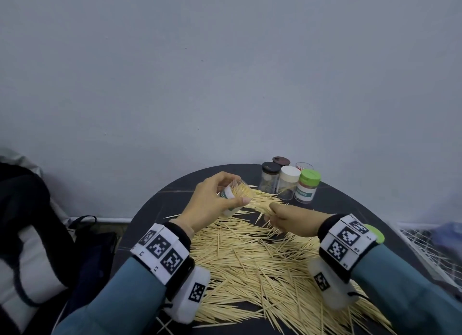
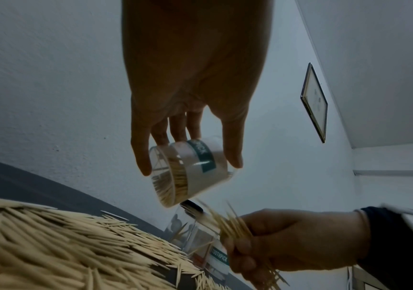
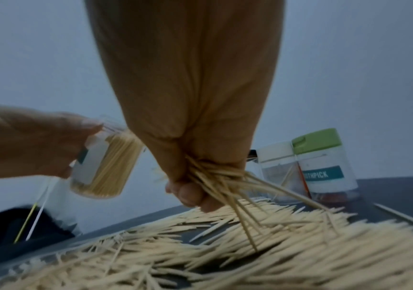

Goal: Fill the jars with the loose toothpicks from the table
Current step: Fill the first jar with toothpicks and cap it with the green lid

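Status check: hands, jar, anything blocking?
Left hand holds open jar, tilted, part full. Right hand grips toothpick bunch. Nothing blocking the mouth.

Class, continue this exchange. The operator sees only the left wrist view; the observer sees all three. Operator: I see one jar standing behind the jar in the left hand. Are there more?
Observer: Yes, the head view shows five jars grouped at the table's far edge.
Operator: Any lids?
Observer: One green lid, one white lid, two dark lids.
Operator: Is the held jar's mouth open?
Observer: Yes, uncapped, tilted toward the right hand, toothpicks inside.
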The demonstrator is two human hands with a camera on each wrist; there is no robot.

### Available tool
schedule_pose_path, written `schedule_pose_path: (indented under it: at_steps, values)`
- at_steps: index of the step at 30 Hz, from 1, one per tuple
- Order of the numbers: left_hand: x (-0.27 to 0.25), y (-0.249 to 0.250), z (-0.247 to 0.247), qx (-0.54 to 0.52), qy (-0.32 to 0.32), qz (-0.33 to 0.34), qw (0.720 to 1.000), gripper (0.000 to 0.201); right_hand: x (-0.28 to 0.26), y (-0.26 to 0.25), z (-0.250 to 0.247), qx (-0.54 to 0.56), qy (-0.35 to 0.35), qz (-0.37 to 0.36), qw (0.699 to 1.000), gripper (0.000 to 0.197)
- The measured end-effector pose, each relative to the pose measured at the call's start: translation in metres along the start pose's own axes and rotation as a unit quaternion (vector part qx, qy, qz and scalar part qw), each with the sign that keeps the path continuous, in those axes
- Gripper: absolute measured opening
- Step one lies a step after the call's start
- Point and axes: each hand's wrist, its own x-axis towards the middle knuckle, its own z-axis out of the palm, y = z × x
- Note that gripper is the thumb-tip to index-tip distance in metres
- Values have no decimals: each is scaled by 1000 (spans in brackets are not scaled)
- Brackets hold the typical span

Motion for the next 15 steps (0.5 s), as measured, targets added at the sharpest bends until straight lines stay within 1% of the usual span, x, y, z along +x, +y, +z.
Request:
schedule_pose_path:
  at_steps: [1,3,4,6,8,9,11,13,15]
  values:
    - [0,0,0,1,0,-1,1000,52,-2,1,0,52,17,-6,999,20]
    - [-1,0,1,2,-1,-3,1000,51,-4,3,-2,103,64,-21,992,25]
    - [-1,0,1,3,-2,-3,1000,51,-5,5,-2,127,85,-32,988,24]
    - [-2,0,2,4,-7,-2,1000,52,-4,8,0,228,112,-53,966,17]
    - [-3,1,3,5,-16,-2,1000,53,-2,11,2,357,131,-77,922,12]
    - [-3,1,4,7,-21,-3,1000,52,-2,11,2,421,139,-88,892,11]
    - [-4,2,5,11,-34,-5,999,49,-3,10,2,523,151,-108,832,15]
    - [-4,4,6,19,-52,-8,998,48,-6,9,1,579,165,-128,788,18]
    - [-6,4,7,20,-70,-10,997,49,-8,6,-2,614,181,-147,754,19]
